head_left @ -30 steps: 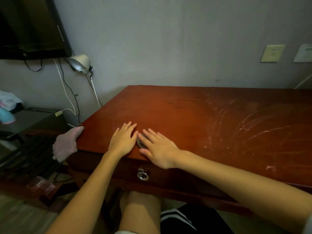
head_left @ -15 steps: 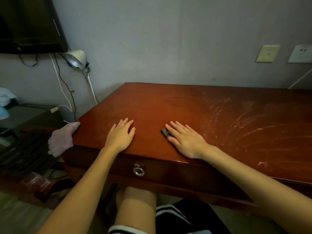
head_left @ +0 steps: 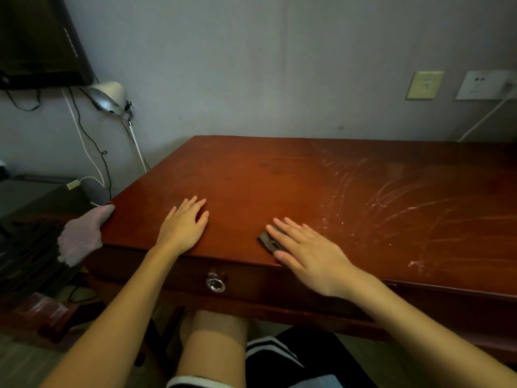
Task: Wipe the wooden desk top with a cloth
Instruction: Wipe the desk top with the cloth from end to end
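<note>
The reddish wooden desk top (head_left: 279, 177) fills the middle and right of the head view. My right hand (head_left: 307, 256) lies flat with straight fingers near the front edge, pressing a small dark folded cloth (head_left: 267, 241) against the wood; only the cloth's left corner shows. My left hand (head_left: 183, 226) rests flat and spread on the desk to the left, a gap apart from the cloth. Pale streaks and smears (head_left: 391, 203) mark the right half of the top.
A pale cloth (head_left: 81, 236) hangs over the desk's left front corner. A drawer with a metal ring pull (head_left: 215, 284) sits under the front edge. A lamp (head_left: 107, 98) and cables hang on the wall at left, with sockets (head_left: 482, 85) at right. My knees are under the desk.
My right hand has slid the dark cloth to the right along the front edge, away from my left hand. My left hand has stayed in place.
</note>
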Available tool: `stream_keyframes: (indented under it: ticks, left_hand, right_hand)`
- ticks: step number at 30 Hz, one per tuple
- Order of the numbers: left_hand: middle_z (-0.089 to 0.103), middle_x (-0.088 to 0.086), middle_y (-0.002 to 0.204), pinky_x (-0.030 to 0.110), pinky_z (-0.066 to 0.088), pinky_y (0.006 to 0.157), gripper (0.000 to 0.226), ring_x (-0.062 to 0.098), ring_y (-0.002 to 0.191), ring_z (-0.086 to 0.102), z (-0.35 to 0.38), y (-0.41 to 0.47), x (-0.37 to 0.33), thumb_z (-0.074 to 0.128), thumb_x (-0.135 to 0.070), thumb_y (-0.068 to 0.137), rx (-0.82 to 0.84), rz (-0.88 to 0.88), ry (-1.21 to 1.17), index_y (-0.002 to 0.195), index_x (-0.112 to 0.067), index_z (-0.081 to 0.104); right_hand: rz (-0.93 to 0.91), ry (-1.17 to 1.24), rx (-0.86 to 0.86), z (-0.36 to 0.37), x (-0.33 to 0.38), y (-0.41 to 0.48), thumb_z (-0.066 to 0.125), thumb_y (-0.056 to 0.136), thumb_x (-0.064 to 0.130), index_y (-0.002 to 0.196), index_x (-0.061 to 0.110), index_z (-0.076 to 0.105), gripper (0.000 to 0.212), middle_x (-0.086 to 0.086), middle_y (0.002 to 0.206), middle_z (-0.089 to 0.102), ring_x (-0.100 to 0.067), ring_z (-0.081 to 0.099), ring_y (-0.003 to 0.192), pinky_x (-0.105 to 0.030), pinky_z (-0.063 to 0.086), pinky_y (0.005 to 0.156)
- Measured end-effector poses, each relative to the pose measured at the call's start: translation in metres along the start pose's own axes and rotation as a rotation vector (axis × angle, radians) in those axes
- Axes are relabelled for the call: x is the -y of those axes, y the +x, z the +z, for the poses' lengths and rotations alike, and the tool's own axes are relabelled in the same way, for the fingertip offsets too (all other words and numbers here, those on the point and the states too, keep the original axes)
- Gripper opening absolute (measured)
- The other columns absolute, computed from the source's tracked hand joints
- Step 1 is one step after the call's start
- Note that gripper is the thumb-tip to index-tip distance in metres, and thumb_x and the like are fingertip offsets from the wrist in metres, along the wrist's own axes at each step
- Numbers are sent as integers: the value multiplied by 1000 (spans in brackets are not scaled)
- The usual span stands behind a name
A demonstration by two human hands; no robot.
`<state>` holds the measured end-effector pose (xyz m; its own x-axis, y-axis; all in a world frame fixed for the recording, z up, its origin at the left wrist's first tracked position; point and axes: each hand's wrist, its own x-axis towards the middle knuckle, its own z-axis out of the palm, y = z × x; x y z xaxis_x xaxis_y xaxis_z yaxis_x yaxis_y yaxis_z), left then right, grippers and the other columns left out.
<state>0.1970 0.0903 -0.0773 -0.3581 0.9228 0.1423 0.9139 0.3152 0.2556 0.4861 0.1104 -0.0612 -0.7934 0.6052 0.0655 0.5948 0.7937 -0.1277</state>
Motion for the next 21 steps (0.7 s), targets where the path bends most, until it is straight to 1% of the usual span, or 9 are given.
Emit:
stream_keyframes:
  ticks: [2,3,5,8,10,13,17,19,21]
  left_hand:
    - [16,-3,159,34,7,118,50,13,147,10,0,-1,0,27,-40,103,0,-6,0,151,-26,26]
    - [17,-3,159,34,7,118,50,13,147,10,0,-1,0,27,-40,103,-3,-10,-4,151,-25,26]
    - [17,-3,159,34,7,118,49,14,147,11,-1,-1,0,28,-39,103,-12,-13,-9,150,-25,27]
    - [18,-2,159,34,7,118,49,15,147,11,-2,-2,0,29,-39,103,-10,-13,-14,150,-25,28]
    - [18,-2,159,34,8,118,49,15,147,11,-2,-2,-2,29,-38,103,-8,-9,-10,150,-24,28]
    - [20,-1,159,33,9,117,48,15,147,13,-1,-1,-1,31,-34,103,-19,0,-22,149,-23,30]
    - [23,1,158,33,10,117,44,15,147,14,0,2,5,27,-18,104,-26,30,-67,148,-20,33]
    - [23,1,158,33,10,117,45,16,147,14,1,2,5,27,-15,103,-36,38,-68,148,-19,33]
    - [24,2,157,34,11,116,45,17,146,15,2,2,5,28,-14,103,-52,45,-73,147,-19,34]
  right_hand:
    - [84,-2,22,-4,-20,-3,11,100,52,152,30,1,58,9,160,-4,-8,-9,146,-24,-7,114]
    - [124,4,24,-5,-25,-1,15,102,48,152,30,1,55,8,160,-4,-9,-9,146,-25,-7,115]
    - [214,-2,-6,-2,-21,9,16,102,46,153,27,2,56,6,160,-4,-11,-8,147,-28,-5,117]
    - [354,-22,-89,8,14,32,13,102,47,154,19,5,60,-3,161,-1,-18,-5,148,-33,-2,119]
    - [359,-4,-115,15,45,54,14,102,46,153,14,6,61,-7,161,0,-22,-4,148,-35,-1,119]
    - [292,30,-127,28,95,89,16,103,42,153,10,6,61,-12,160,-1,-25,-4,148,-37,-2,119]
    - [233,37,-143,38,123,111,14,104,32,152,7,5,55,-14,160,1,-26,-4,148,-39,-2,119]
    - [208,47,-186,41,119,105,17,104,32,152,7,15,53,-14,159,12,-26,7,148,-39,7,119]
    - [194,30,-284,42,109,90,24,100,33,142,9,43,52,-13,148,41,-25,37,139,-39,29,113]
